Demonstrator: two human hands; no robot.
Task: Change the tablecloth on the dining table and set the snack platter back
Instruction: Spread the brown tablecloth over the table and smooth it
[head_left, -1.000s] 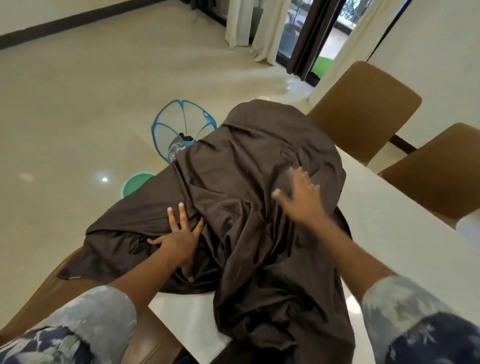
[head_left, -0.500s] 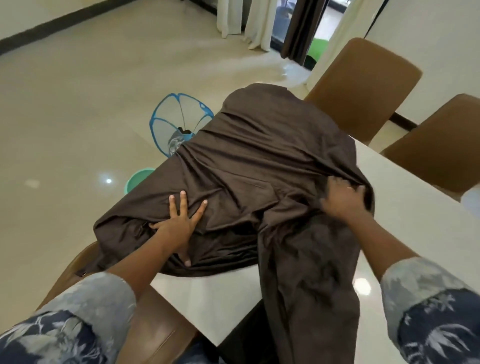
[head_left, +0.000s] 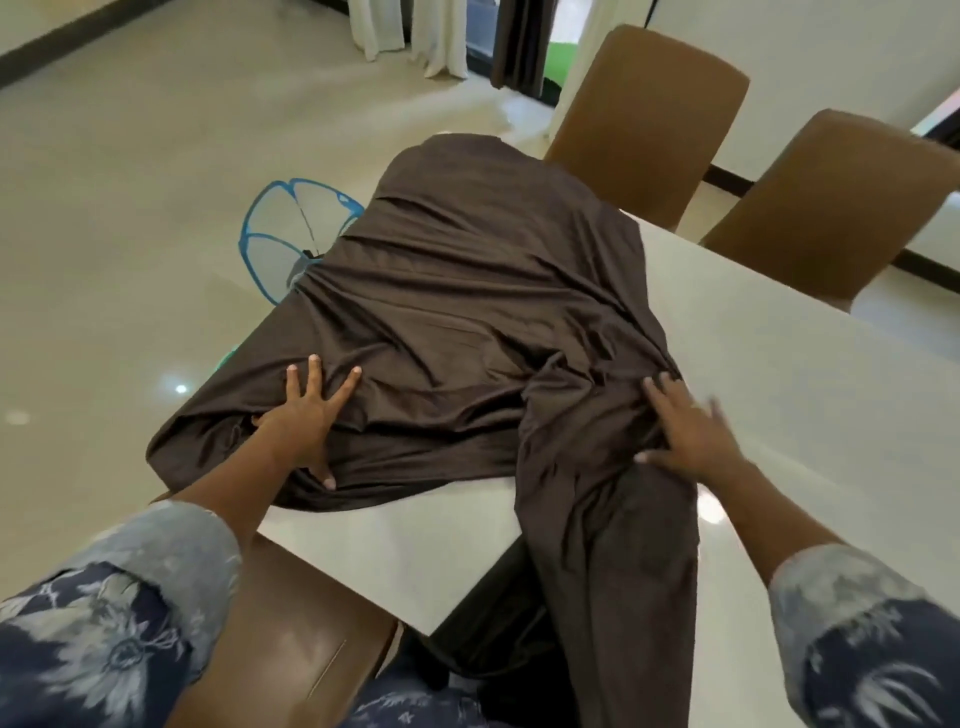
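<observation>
A dark brown tablecloth (head_left: 467, 312) lies crumpled over the far end of the white dining table (head_left: 805, 395); one long fold hangs off the near edge. My left hand (head_left: 306, 421) presses flat on the cloth's left part, fingers spread. On a bunched ridge at the cloth's right side rests my right hand (head_left: 685, 436), fingers mostly straight and slightly blurred. No snack platter is in view.
Two brown chairs (head_left: 649, 114) (head_left: 831, 202) stand along the table's far side, and a brown chair seat (head_left: 291, 639) is just below my left arm. A blue-rimmed mesh basket (head_left: 291, 228) stands on the tiled floor, left of the table. Curtains hang at the back.
My right hand has pulled back toward me and to the right, dragging the cloth flatter across the table. The left hand has stayed pressed in place.
</observation>
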